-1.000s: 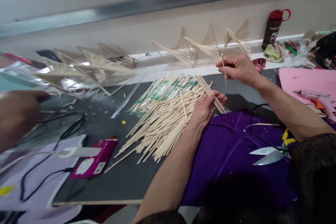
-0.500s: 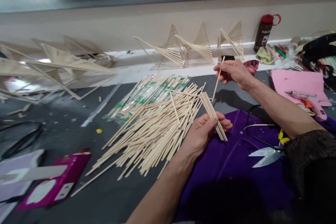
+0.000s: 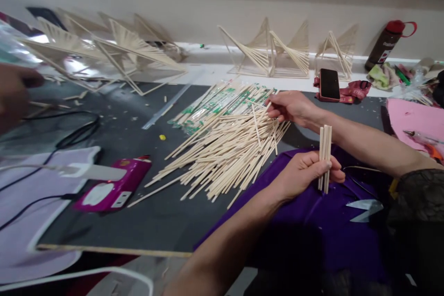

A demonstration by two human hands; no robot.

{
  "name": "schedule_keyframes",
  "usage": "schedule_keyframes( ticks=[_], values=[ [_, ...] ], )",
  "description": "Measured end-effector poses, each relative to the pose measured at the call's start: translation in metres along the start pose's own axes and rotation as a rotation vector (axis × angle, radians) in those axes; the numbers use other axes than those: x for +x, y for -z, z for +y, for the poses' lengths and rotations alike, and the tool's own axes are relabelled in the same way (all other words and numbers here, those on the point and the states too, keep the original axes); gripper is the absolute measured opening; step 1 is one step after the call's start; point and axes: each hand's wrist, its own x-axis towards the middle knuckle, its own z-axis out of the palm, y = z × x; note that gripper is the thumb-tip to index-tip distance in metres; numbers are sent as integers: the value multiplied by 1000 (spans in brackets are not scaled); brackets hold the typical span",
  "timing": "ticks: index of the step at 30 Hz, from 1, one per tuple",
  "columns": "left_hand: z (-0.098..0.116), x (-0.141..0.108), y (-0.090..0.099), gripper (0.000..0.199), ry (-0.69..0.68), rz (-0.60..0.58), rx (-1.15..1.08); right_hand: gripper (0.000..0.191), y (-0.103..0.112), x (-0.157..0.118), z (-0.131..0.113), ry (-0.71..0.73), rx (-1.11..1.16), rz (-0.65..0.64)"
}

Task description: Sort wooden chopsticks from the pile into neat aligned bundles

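Observation:
My left hand (image 3: pixel 308 173) is closed around a small upright bundle of wooden chopsticks (image 3: pixel 325 141), held above the purple cloth (image 3: pixel 305 208). Off to its upper left, my right hand (image 3: pixel 289 107) reaches the far right end of the loose chopstick pile (image 3: pixel 222 157). Its thumb and fingers pinch the end of one chopstick (image 3: pixel 268 106), whose lower part merges with the pile. Behind the pile lie wrapped chopsticks (image 3: pixel 211 104) in clear plastic with green print. The scissors (image 3: pixel 366 209) rest on the cloth, their handles mostly hidden by my right sleeve.
Stick frames (image 3: pixel 291 51) stand along the wall, and more stick frames (image 3: pixel 138 55) are at left. A phone (image 3: pixel 329 84), a bottle (image 3: pixel 385 46), a pink sheet (image 3: pixel 416 115) and a magenta power strip (image 3: pixel 113 185) with cables lie around. Another person's hand (image 3: pixel 15 95) shows blurred at the left edge.
The view has swung left. My right hand has moved down to the pile from above it. My left hand has drawn its bundle away from the pile and turned it upright. Another person's hand has appeared.

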Motion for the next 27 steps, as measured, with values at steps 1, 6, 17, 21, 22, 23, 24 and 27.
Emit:
schedule_keyframes(
  ticks=[1,6,17,21,22,23,24,27],
  values=[
    [1,-1,0,36,-10,3,-3,21,-5,5,2,4,-45,-7],
    [6,-4,1,33,-31,4,-1,12,12,17,10,259,-892,75],
    [9,-14,14,32,38,-44,54,26,48,28,21,301,-1562,35],
    [5,-14,15,35,66,-82,63,26,47,37,6,467,-1539,91],
    [3,-13,15,35,73,-92,69,25,42,40,2,513,-1533,88],
    [1,-13,15,35,79,-103,79,25,35,42,-2,555,-1529,70],
    [-1,-12,16,35,85,-113,95,24,27,44,-4,589,-1525,39],
    [-5,-12,16,33,91,-140,144,23,8,44,-7,656,-1524,-88]
  ],
)
